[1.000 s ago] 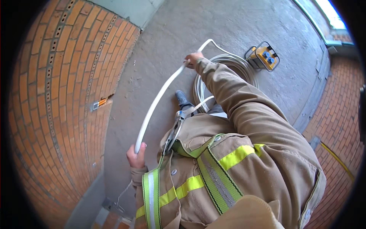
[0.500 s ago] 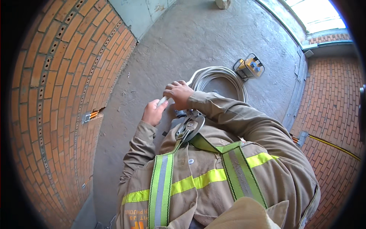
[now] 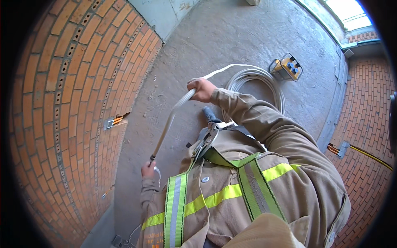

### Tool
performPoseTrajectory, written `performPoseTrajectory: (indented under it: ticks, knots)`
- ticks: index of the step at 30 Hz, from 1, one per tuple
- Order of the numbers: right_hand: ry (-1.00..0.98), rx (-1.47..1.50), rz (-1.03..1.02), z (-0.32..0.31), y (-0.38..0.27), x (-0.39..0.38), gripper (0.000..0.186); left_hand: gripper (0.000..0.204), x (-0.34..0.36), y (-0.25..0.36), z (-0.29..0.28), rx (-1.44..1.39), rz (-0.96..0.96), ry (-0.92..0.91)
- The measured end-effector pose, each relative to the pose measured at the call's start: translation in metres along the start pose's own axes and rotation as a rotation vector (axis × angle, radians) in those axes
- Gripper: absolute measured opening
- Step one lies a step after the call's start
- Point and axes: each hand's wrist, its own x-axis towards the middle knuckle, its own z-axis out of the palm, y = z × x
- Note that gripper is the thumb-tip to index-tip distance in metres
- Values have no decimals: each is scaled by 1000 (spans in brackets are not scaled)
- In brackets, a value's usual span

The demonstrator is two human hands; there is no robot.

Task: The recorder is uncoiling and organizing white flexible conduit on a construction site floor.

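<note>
A length of pale corrugated conduit [image 3: 168, 124] runs in a bow between my two hands. My right hand [image 3: 202, 90] is closed round it out in front of me. Further down at my left side, my left hand [image 3: 148, 170] grips its end, where a short dark piece shows just above the fingers. A thin whitish strand [image 3: 159, 175] hangs beside that hand; what it is I cannot make out. Beyond my right hand the conduit arcs over to a large coil [image 3: 276, 89] of the same pale colour on the floor, partly hidden behind my right forearm.
Past the coil stands a yellow box with blue sockets [image 3: 286, 67] in a tubular frame. A brick wall [image 3: 70, 103] on my left holds a wall box with orange conduits [image 3: 114, 122]. Another brick wall [image 3: 368, 115] is at right. My shoe [image 3: 210, 113] is on the concrete floor.
My hands have moved apart. The left has drawn back and down toward my side with the conduit's end, the right has moved slightly forward, and a longer stretch of conduit spans between them.
</note>
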Motion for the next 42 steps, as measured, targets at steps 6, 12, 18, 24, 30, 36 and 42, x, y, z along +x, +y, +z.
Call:
performPoseTrajectory:
  ticks: [6,12,18,24,30,36,42]
  knots:
    - [-64,-56,136,48,15,-44,18,34,-83,-40,-91,-96,-51,370]
    - [-273,-89,144,98,-13,-117,20,32,-155,110,-126,-233,216,551]
    - [-520,36,-11,111,-116,-185,25,28,-224,211,-58,-125,467,162]
    - [-512,139,-68,112,-218,-260,29,30,-259,188,4,-263,489,-78]
    - [-199,-80,3,133,-283,-327,34,25,-316,138,32,-420,391,-269]
    - [-155,-216,-55,205,-332,-353,40,25,-308,-51,75,-181,733,-328]
    - [-216,53,20,291,-355,-362,35,37,-378,-267,95,-644,196,-678]
